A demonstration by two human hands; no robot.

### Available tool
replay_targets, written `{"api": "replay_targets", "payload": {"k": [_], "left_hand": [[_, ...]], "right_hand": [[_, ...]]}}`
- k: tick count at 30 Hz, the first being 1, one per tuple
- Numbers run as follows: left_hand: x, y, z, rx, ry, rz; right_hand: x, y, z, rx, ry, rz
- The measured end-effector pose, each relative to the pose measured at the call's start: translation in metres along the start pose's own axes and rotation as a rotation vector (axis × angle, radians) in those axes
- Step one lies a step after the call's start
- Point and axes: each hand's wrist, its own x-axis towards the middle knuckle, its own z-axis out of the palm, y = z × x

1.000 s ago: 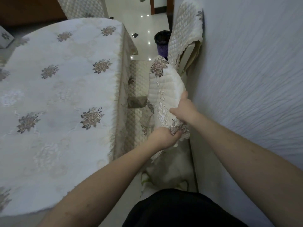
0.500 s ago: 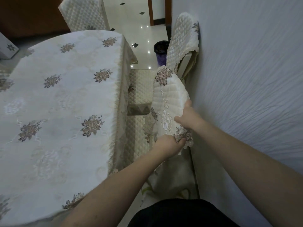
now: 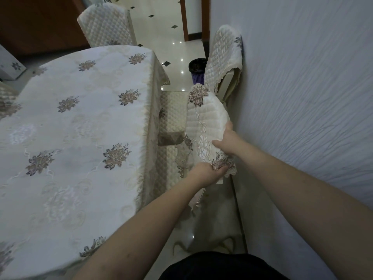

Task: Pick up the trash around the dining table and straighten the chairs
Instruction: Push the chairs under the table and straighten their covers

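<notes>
Both hands are on the chair (image 3: 205, 118) right in front, the one with the quilted cream cover squeezed between the table and the wall. The left hand (image 3: 207, 173) grips the near lower corner of the cover, fingers curled into the lace edging and the embroidered flower there. The right hand (image 3: 227, 139) sits just above and beyond it, thumb hooked over the top edge of the chair back and fingers wrapped round the wall side, so both are clamped onto the same chair back. To the left of the hands spreads the dining table (image 3: 80, 138) under its flowered cloth, the cloth hanging down beside the chair's padded seat. Immediately to the right of the right hand runs the wall (image 3: 302, 98), pale and ridged. Past the hands, farther along the wall, a second chair (image 3: 222, 57) leans close to it in a matching cover, and beside that one stands a purple bin (image 3: 196, 72) with a dark liner. A third chair (image 3: 107, 25) waits at the far end of the table.
</notes>
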Motion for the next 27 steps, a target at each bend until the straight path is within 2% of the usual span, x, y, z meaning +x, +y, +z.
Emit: {"api": "replay_targets", "payload": {"k": [3,9,13,16,20,23,27], "left_hand": [[-0.006,-0.017,-0.021,0.021,-0.019,0.106],[-0.034,-0.073,-0.066,0.065,0.163,0.228],[-0.069,-0.111,-0.071,0.191,0.306,0.262],[-0.095,-0.133,-0.072,0.302,0.375,0.298],[-0.132,-0.149,-0.094,0.324,0.308,0.332],[-0.158,-0.158,-0.107,0.394,0.418,0.331],[-0.184,-0.171,-0.091,0.412,0.484,0.318]], "right_hand": [[-0.012,0.002,0.004,-0.043,0.043,-0.011],[-0.046,0.006,0.012,0.021,0.160,-0.108],[-0.088,-0.002,0.016,0.137,0.230,-0.150],[-0.124,-0.013,0.022,0.085,0.204,-0.186],[-0.169,-0.023,0.024,-0.006,0.246,-0.265],[-0.197,-0.024,0.025,-0.121,0.269,-0.307],[-0.229,-0.025,0.037,-0.234,0.277,-0.375]]}}
